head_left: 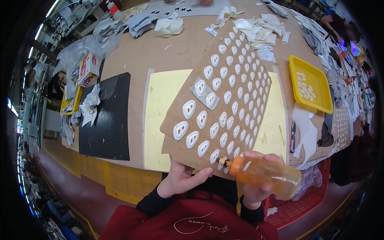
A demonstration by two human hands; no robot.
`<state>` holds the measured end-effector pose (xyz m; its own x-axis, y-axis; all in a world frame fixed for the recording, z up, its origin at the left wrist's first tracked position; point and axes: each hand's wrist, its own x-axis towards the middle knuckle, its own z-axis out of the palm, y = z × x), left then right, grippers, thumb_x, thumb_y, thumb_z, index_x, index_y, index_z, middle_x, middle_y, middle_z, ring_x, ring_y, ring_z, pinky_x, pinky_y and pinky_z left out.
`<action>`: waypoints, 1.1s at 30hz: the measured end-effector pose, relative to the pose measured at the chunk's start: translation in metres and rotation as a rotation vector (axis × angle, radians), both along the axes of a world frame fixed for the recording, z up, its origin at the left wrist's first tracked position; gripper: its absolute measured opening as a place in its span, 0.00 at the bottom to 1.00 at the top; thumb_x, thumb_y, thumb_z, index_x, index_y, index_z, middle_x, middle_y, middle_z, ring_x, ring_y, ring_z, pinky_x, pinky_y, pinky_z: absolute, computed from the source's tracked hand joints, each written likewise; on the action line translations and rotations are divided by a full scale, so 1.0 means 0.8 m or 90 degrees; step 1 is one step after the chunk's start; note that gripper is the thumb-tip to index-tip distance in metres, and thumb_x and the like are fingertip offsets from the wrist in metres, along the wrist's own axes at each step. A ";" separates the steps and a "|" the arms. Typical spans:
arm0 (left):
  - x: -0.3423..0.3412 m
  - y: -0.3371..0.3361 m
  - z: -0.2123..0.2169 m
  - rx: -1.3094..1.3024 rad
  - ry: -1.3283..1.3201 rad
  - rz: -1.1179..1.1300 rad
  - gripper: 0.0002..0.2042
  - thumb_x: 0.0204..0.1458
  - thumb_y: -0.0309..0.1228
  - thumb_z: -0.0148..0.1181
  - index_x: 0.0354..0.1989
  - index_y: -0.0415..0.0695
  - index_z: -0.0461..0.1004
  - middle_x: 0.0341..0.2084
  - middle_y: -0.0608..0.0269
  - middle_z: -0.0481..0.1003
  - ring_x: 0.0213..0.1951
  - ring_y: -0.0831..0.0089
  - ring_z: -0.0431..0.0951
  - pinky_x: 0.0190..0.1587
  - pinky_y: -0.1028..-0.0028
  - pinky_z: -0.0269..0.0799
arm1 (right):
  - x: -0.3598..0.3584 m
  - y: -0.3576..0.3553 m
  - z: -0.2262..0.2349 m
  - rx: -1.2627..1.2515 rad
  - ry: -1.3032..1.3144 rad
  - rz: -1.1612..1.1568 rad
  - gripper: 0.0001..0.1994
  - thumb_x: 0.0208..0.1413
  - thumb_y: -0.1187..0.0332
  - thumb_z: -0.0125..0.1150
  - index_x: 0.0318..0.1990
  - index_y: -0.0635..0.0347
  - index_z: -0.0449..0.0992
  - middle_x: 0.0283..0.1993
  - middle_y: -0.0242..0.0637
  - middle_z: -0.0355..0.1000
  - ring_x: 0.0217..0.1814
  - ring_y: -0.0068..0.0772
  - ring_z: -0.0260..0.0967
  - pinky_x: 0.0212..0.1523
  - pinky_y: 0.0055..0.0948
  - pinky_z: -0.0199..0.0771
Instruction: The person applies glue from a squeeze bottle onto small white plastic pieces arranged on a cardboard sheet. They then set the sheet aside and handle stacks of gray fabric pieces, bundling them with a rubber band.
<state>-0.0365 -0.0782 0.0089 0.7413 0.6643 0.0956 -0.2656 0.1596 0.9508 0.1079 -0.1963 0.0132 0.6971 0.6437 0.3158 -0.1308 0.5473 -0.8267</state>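
Note:
A large brown cardboard sheet is tilted up in front of me, its far part over the table. Rows of small white rounded pieces with slots in their middles cover it. My left hand grips the sheet's near edge, thumb lying along it. In my right hand is a squeeze bottle of amber liquid with an orange cap, lying nearly sideways. Its dark, narrow nozzle points left at the white pieces by the near edge; whether it touches one I cannot tell.
Yellow paper lies under the sheet, with a black board to its left. A yellow tray with white pieces, a pen and fabric scraps are around. Below the table's right edge sits a red basket. Other people work nearby.

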 end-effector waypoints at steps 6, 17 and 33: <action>0.000 -0.001 0.007 -0.018 0.046 0.001 0.15 0.48 0.20 0.60 0.46 0.34 0.72 0.45 0.57 0.72 0.46 0.71 0.73 0.50 0.71 0.68 | 0.005 -0.014 0.003 0.041 -0.048 0.099 0.36 0.46 0.54 0.68 0.56 0.63 0.56 0.51 0.65 0.64 0.54 0.54 0.66 0.52 0.42 0.71; 0.007 -0.005 0.006 0.063 0.032 0.025 0.14 0.47 0.23 0.62 0.44 0.37 0.74 0.40 0.59 0.76 0.43 0.69 0.75 0.48 0.72 0.69 | 0.022 0.000 0.009 0.082 -0.396 0.035 0.37 0.43 0.56 0.70 0.55 0.69 0.59 0.49 0.68 0.66 0.48 0.54 0.72 0.44 0.36 0.77; 0.001 -0.003 0.006 0.027 0.102 0.004 0.16 0.46 0.24 0.62 0.45 0.37 0.73 0.43 0.58 0.75 0.45 0.67 0.74 0.50 0.70 0.68 | -0.002 0.007 0.028 -0.081 -0.168 -0.085 0.37 0.47 0.43 0.61 0.52 0.68 0.57 0.43 0.60 0.67 0.43 0.49 0.72 0.39 0.34 0.77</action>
<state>-0.0360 -0.0805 0.0136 0.7456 0.6664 0.0044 -0.1102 0.1168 0.9870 0.1067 -0.1905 0.0354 0.6828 0.5978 0.4200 0.1636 0.4352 -0.8853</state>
